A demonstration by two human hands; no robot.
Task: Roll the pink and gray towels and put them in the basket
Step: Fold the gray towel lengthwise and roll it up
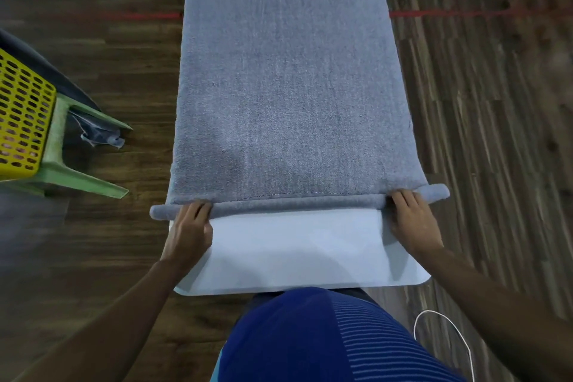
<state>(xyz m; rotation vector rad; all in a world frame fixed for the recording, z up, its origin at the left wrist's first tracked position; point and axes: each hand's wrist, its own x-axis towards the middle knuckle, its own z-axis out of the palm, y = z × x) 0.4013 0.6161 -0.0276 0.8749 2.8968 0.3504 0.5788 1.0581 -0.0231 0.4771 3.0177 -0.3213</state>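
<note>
In the head view, nearest is the person's blue shirt [310,335], against the bare white end of the desk [294,257]. Just beyond, the gray towel [291,87] has a thin roll [294,203] lying crosswise. The left hand [189,232] and right hand [414,223] curl fingers [200,208] over it, one near each end. The flat length runs straight away from them. The yellow basket [21,115] stands off left.

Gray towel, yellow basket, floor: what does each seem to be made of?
The gray towel: soft terry-like cloth, matte, with fuzzy nap and a stitched hem. The yellow basket: probably moulded plastic, smooth, with rows of oval holes. The floor: wood or wood-look laminate, with streaky grain; I cannot tell which.
</note>
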